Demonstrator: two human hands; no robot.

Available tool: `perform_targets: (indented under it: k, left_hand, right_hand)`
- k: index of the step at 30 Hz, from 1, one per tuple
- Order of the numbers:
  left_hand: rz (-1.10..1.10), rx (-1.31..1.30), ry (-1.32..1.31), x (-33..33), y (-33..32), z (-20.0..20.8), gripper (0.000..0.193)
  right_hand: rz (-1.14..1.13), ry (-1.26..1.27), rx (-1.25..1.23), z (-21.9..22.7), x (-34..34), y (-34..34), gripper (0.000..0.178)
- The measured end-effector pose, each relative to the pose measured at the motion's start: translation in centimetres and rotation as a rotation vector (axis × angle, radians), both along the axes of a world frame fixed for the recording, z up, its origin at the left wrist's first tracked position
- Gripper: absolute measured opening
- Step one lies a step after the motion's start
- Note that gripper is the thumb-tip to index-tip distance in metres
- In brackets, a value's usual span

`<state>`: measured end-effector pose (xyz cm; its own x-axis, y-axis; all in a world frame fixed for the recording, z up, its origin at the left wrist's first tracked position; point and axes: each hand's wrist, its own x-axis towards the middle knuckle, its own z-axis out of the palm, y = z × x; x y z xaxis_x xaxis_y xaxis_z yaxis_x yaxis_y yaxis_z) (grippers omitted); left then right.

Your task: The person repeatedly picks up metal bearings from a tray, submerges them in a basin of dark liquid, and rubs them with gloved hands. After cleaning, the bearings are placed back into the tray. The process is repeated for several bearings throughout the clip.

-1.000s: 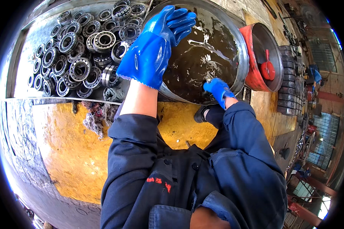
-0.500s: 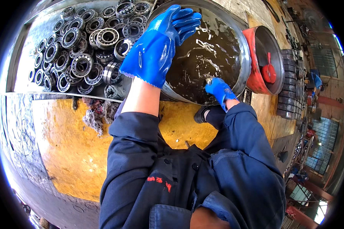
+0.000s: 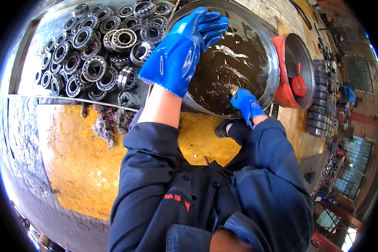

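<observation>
My left hand (image 3: pixel 205 31), in a long blue rubber glove, is held over the left side of a round metal tub (image 3: pixel 274 63) of murky brown liquid (image 3: pixel 214 80). Its fingers are stretched out, and nothing shows in them. At the tub's near right side my right hand (image 3: pixel 245 103), in a blue glove, is closed. A small tan-grey end (image 3: pixel 234 91) sticks out past its fingers over the liquid; I cannot make out what it belongs to. Streaks of light and ripples lie on the surface beyond it.
Many roller bearings (image 3: pixel 94 68) are heaped on a metal-edged table at left. Grey cloth (image 3: pixel 129 99) and frayed rags (image 3: pixel 107 126) lie at its near edge. Right of the tub stands a red bucket (image 3: pixel 283 71) with a red long-handled scoop (image 3: pixel 298 85) inside. Dark ribbed parts (image 3: pixel 318 98) line up beyond.
The whole view has shifted slightly, so things sit a little further right and lower. The ripples have changed shape. Both hands keep nearly the same pose.
</observation>
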<state>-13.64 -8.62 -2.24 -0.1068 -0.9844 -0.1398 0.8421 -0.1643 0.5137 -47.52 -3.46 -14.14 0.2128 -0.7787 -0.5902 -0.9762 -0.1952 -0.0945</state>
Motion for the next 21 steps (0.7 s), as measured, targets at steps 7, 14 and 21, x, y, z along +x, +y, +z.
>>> perform_targets:
  k: [7, 14, 21]
  left_hand:
    - [-0.024, -0.007, 0.012, -1.2, -0.3, 0.8, 0.043]
    - [-0.047, 0.103, 0.022, -0.9, 0.0, 1.3, 0.041]
    - [-0.014, 0.134, -0.001, -0.4, 0.0, 1.8, 0.039]
  right_hand:
    - [0.299, -0.027, 0.011, -2.6, -2.7, -1.8, 0.019]
    - [-0.028, -0.122, -0.125, -2.0, -3.7, 0.2, 0.017]
    - [0.474, 0.097, -0.094, 0.1, 1.1, -1.2, 0.021]
